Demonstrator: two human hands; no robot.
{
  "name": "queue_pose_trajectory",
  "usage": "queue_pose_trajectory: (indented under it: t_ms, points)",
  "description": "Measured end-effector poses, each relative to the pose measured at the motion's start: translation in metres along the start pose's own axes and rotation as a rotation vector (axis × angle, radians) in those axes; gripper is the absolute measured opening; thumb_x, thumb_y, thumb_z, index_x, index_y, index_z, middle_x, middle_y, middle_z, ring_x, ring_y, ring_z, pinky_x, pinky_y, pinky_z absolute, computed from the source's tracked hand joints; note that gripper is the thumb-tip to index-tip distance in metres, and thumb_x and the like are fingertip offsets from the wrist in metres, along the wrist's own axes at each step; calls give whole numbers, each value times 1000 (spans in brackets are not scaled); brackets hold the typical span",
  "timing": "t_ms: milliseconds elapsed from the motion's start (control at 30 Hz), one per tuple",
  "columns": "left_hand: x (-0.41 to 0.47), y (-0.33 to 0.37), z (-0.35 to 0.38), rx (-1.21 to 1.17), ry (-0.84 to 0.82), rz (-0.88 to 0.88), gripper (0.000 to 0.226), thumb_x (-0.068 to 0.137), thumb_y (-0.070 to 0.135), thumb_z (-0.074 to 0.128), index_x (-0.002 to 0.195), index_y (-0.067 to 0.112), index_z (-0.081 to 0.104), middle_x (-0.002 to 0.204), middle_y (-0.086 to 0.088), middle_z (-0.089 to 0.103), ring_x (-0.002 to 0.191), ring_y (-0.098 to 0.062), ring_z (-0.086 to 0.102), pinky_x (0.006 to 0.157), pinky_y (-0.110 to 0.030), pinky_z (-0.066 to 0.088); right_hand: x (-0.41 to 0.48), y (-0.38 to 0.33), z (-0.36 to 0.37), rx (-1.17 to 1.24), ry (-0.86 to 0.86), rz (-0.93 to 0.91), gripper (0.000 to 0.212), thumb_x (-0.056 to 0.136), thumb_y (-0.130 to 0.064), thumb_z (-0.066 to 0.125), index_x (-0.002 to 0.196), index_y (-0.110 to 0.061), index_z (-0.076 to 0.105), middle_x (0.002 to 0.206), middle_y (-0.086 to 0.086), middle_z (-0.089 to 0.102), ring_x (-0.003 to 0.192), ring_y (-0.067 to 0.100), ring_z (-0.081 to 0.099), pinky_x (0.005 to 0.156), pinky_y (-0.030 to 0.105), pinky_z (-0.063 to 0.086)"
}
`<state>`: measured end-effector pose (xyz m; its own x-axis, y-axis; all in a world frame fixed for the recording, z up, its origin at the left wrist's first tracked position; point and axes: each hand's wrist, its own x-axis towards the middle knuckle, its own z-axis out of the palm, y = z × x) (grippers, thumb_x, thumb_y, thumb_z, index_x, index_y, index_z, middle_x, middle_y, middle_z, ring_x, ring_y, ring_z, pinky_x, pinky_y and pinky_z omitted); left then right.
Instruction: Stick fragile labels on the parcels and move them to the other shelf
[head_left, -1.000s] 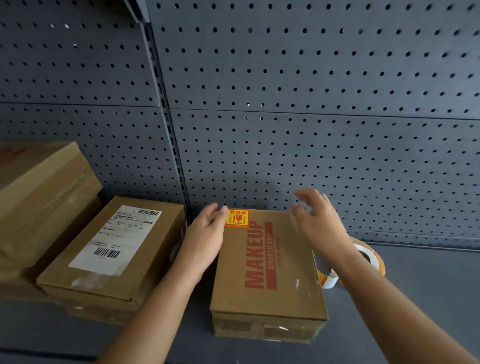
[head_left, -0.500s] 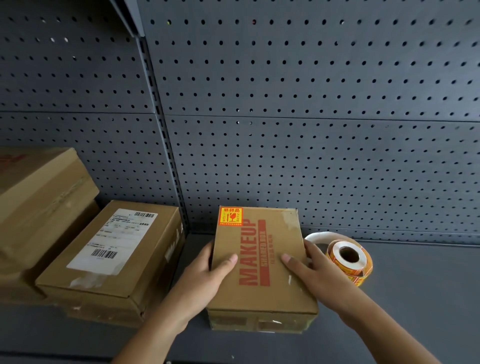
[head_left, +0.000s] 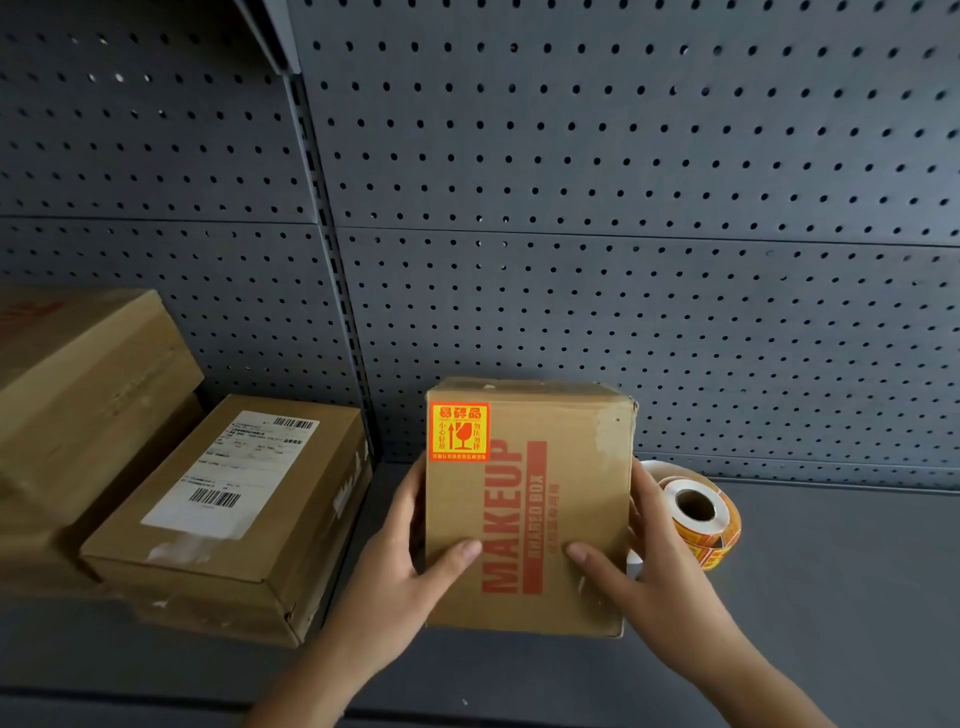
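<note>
Gripping the box (head_left: 530, 509) at centre frame, my left hand (head_left: 400, 582) and right hand (head_left: 649, 577) clamp its side walls, thumbs on top. Its label (head_left: 459, 432) is on. It seems stiff cardboard, probably light; the contents may be fragile, so I'd hold low at the sides.

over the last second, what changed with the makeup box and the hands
Both hands, left hand and right hand, came back from the far end of the MAKEUP box, gripped its sides and tipped it up off the shelf. The fragile label stays on its corner. The label roll and the parcels at left have not moved.
</note>
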<state>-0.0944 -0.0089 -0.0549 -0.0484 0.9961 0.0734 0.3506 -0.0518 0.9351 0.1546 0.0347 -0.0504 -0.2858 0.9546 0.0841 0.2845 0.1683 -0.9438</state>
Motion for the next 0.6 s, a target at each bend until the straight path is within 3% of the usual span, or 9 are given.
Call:
queue_pose_trajectory:
  t_ms: [167,267,400,500,600]
  points:
    - [0,-18,4,34,23,26,91,88,33,74,154,48,13,131,43,52,125,17,49,102,-12,39,-9,20,7,-29,54,-57,99,81,-19,81,154,-38,18,141,-33,45,135,-8,44,101,7,41]
    - [-3,-32,7,62,30,15,95,86,38,76,154,52,11,132,39,54,125,14,51,106,-20,41,-14,34,11,-64,85,-116,97,81,-6,81,151,-35,20,143,-33,43,138,-6,42,106,8,38]
    - [-4,-52,11,58,61,-28,91,81,48,73,151,55,16,135,29,57,127,3,55,110,-41,48,-20,52,18,-116,96,-175,101,81,2,78,152,-34,16,158,-6,34,146,2,35,110,13,37]
    - [-4,-57,16,50,104,-37,85,82,46,72,148,58,21,134,29,59,127,4,55,110,-41,48,-22,57,19,-120,64,-189,97,83,2,76,153,-30,16,159,-2,33,148,8,34,112,17,38]
    - [-8,-57,22,66,178,-3,87,86,33,76,145,65,20,139,32,52,131,7,49,112,-33,44,-23,59,14,-52,60,-157,90,87,11,63,148,-44,26,157,-7,38,147,8,37,114,20,38]
